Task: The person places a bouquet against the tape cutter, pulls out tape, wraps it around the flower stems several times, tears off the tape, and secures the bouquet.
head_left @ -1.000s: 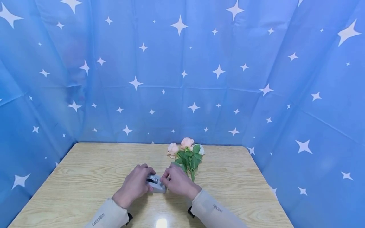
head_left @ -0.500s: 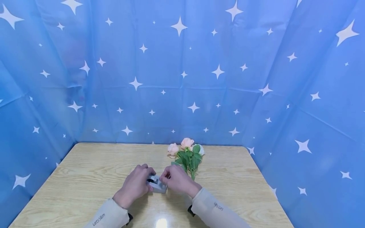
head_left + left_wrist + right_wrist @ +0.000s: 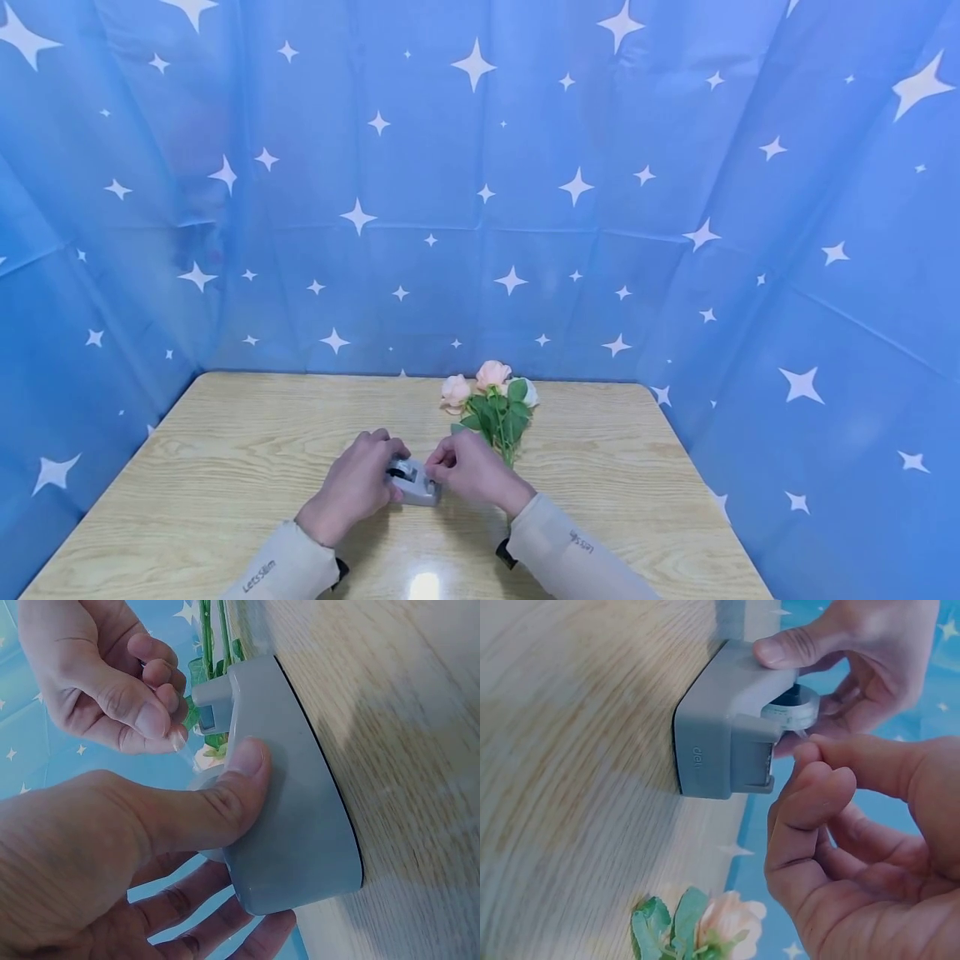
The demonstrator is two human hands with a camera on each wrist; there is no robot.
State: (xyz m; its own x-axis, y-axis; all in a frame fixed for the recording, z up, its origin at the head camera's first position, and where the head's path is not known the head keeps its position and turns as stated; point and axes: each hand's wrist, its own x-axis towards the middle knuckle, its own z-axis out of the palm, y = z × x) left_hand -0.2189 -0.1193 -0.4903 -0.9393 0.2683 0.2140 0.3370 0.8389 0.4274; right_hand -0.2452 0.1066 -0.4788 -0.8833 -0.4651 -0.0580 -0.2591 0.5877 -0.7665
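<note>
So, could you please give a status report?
Left fingers gripping tape dispenser, upright. Right fingers pinching clear tape. Roses lie farther back, seemingly not in the way.

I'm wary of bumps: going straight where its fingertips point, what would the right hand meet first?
Likely the gray tape dispenser, around its tape roll, though depth is unclear and the right hand might pass just above.

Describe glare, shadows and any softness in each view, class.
Head view: a bright glare spot on the table, with shadows below the left hand and right hand; left wrist view: dim, with faint shadow on the table beside the tape dispenser; right wrist view: the peach flower looks slightly soft.
</note>
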